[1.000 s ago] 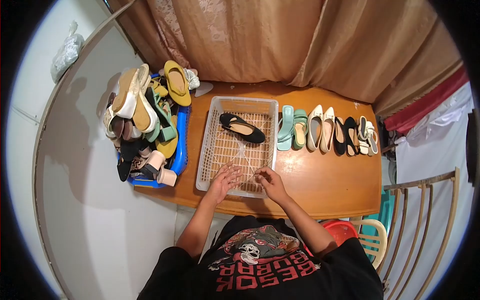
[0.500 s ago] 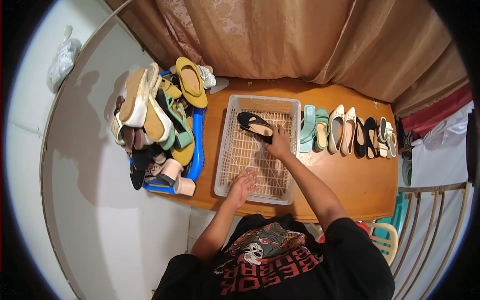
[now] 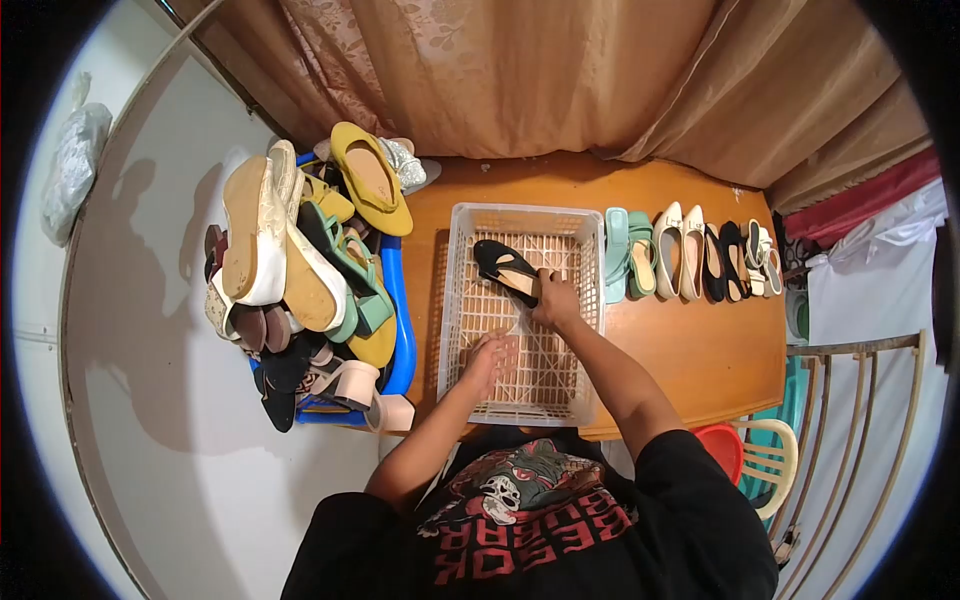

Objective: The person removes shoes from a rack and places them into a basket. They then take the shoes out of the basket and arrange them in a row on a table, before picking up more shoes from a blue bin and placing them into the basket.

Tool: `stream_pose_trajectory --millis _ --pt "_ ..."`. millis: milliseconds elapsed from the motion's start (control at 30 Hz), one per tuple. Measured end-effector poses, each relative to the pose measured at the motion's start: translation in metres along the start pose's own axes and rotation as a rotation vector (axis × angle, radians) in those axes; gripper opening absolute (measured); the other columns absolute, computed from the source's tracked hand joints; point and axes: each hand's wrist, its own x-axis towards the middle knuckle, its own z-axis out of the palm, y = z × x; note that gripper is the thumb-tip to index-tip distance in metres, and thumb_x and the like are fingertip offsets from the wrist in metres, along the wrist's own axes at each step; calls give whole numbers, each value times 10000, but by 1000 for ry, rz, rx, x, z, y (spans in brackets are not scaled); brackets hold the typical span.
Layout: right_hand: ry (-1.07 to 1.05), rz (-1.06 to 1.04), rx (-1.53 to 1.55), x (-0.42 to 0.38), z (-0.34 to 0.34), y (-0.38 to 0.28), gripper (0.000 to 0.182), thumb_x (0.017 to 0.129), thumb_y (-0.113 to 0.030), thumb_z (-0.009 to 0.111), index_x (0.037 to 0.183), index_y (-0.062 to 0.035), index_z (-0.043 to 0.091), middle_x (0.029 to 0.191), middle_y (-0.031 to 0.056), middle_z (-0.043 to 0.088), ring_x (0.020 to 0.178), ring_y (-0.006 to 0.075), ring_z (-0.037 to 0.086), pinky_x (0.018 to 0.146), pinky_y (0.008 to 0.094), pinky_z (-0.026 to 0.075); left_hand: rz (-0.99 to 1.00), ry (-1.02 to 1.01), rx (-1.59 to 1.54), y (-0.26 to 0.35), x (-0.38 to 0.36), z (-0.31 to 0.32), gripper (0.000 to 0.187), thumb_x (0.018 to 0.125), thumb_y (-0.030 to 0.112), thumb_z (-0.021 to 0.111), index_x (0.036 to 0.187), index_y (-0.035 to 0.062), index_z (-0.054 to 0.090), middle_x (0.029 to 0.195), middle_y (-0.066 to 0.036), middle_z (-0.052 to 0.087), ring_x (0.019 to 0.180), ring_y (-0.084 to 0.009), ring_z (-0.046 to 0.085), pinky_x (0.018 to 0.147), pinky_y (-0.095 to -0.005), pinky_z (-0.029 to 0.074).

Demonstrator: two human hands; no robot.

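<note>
A black flat shoe with a beige insole is over the upper part of the white plastic basket. My right hand grips the shoe at one end, its toe pointing up and left. My left hand is over the lower left part of the basket, fingers apart, touching no shoe.
A blue-rimmed container heaped with mixed shoes stands at the left of the wooden table. Mint sandals, cream flats, black flats and white sandals line up right of the basket. A curtain hangs behind.
The view has shifted slightly. My right hand still holds the black shoe, now tilted a little more steeply. My left hand has turned and come slightly nearer to the right hand.
</note>
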Motion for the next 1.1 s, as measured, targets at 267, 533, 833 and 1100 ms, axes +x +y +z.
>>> stream_pose_trajectory --millis 267,533,833,1100 --pt "-24 56 371 -28 -34 -4 790 556 -294 822 1219 -17 493 1087 250 629 972 397 642 830 433 525 72 90 -190 6 54 4 590 935 534 462 1393 166 400 1388 -97 457 1246 -266 466 976 -451 412" --pt "-115 -96 846 -96 -51 -27 967 636 -407 871 1354 67 429 1246 244 573 1142 310 579 982 371 447 83 -28 -438 9 43 43 781 931 715 260 1422 120 383 1354 -77 515 1235 -260 510 1029 -435 434" --pt "52 -117 709 -122 -54 -24 842 743 -429 803 1329 56 440 1204 234 557 1166 332 526 989 398 431 181 -216 -223 8 32 56 918 868 805 211 1382 79 439 1292 -94 560 1187 -253 550 1022 -410 437" --pt "6 104 1124 -129 -63 -11 356 893 -192 689 1160 -25 523 988 124 627 869 173 609 738 291 496 341 -321 -304 22 28 74 816 915 740 240 1313 71 488 1219 -102 592 1034 -245 618 898 -418 530"
